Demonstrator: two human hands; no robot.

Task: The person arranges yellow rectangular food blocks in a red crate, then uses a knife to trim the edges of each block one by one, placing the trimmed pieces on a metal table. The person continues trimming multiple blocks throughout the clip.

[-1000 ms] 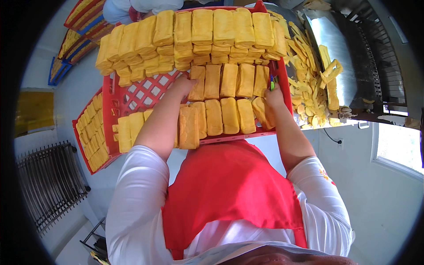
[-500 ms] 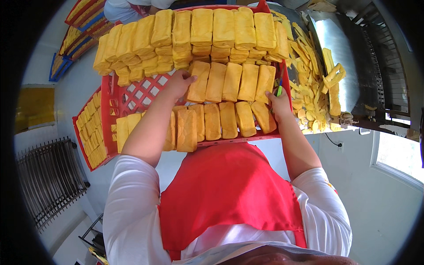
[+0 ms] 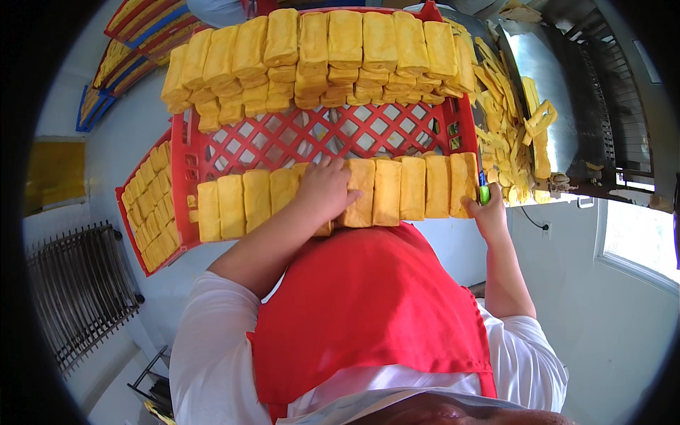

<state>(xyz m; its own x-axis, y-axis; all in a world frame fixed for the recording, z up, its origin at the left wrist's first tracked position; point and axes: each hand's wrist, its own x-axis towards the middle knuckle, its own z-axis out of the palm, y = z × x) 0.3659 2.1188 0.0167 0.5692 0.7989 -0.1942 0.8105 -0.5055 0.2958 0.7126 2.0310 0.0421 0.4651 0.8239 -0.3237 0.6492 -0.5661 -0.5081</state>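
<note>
My left hand (image 3: 327, 190) presses against the left end of a row of yellow loaf-shaped blocks (image 3: 413, 188), its fingers curled over. At the row's right end my right hand (image 3: 489, 209) presses with the thumb, so the row is squeezed between both hands. A slim green-and-blue tool (image 3: 484, 190) also sits in my right hand; its kind I cannot make out. The row stands along the near side of a red lattice crate (image 3: 276, 142). Left of my left hand, more blocks (image 3: 230, 205) continue the near row. Stacked blocks (image 3: 312, 42) fill the crate's far side.
Yellow trimmings (image 3: 499, 92) lie heaped on the right, beside a shiny metal surface (image 3: 545, 57). A second red crate of blocks (image 3: 150, 205) stands lower left. Stacked trays (image 3: 127, 49) are at the upper left. Part of another person shows at the top.
Both hands have brought a row of blocks from the crate's middle toward me, onto the near row. The lattice floor they covered now shows. The crate appears slightly further right.
</note>
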